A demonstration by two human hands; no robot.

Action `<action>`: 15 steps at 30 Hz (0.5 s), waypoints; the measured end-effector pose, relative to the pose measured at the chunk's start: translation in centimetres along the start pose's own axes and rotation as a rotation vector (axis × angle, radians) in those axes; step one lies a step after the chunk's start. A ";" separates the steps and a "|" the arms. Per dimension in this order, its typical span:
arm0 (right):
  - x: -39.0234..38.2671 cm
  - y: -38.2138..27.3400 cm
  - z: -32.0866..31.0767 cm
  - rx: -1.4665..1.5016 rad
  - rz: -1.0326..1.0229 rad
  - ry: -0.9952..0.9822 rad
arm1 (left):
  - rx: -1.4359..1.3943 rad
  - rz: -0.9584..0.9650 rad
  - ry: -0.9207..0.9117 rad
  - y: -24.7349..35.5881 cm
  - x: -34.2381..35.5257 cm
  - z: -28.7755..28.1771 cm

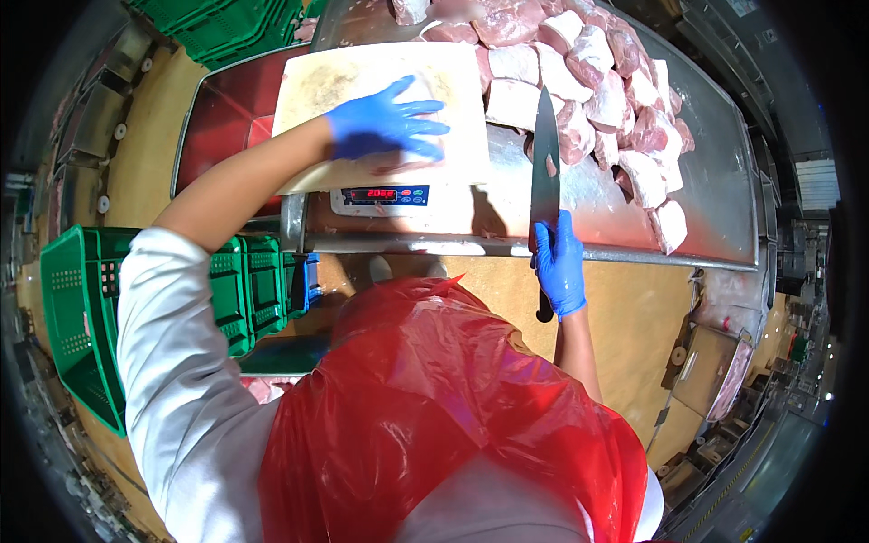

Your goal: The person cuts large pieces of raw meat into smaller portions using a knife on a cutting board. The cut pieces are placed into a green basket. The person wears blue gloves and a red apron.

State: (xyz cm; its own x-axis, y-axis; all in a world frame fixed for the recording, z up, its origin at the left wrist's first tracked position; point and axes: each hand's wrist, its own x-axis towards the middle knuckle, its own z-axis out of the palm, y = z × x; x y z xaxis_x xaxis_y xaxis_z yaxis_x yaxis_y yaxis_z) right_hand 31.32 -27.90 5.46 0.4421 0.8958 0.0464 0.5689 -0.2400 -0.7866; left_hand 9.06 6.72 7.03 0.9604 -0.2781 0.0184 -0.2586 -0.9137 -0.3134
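My left hand (387, 122), in a blue glove, lies with spread fingers over the white cutting board (303, 109). Under its fingers shows a small smear or scrap of meat, too covered to make out. The board rests on a scale (380, 201) with a lit red display. In my right hand (560, 267), also blue-gloved, is a long knife (547, 149), gripped by its black handle with the blade pointing away from me. A scrap of meat clings to the blade. Past the blade, large chunks of raw meat (606, 100) are heaped on the metal table (715, 172).
A red bin (226, 122) stands left of the board. Green crates (77, 317) sit on the floor at my left, with more green crates (226, 32) at the far left. The table's raised front edge (670, 258) runs before me. A cardboard box (711, 366) is at the right.
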 end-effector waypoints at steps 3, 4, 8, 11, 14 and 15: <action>-1.3 0.4 0.0 -0.034 0.070 0.036 | -0.074 -0.113 0.134 2.4 -2.9 -3.8; -1.3 0.6 0.3 -0.029 0.091 0.024 | -0.182 -0.246 0.227 4.2 -3.5 -3.1; -0.1 1.0 2.8 -0.039 0.030 -0.031 | -0.608 -0.827 0.594 11.2 -5.4 0.1; 2.7 -1.9 4.5 -0.007 -0.083 -0.094 | -0.482 -1.026 0.672 11.8 -3.2 -0.3; 6.6 -5.7 6.8 0.196 -0.049 -0.137 | -0.483 -1.015 0.665 9.0 -4.2 -0.1; 8.1 -7.3 7.4 0.289 0.006 -0.162 | -0.535 -1.019 0.658 8.0 -5.0 -0.1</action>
State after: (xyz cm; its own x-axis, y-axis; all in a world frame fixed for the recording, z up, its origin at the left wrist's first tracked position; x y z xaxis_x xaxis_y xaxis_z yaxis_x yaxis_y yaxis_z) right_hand 25.65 -16.13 7.04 0.3152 0.9482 -0.0388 0.3363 -0.1498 -0.9298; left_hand 2.19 0.78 4.56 0.5580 0.6448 0.5223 0.3885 -0.7592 0.5222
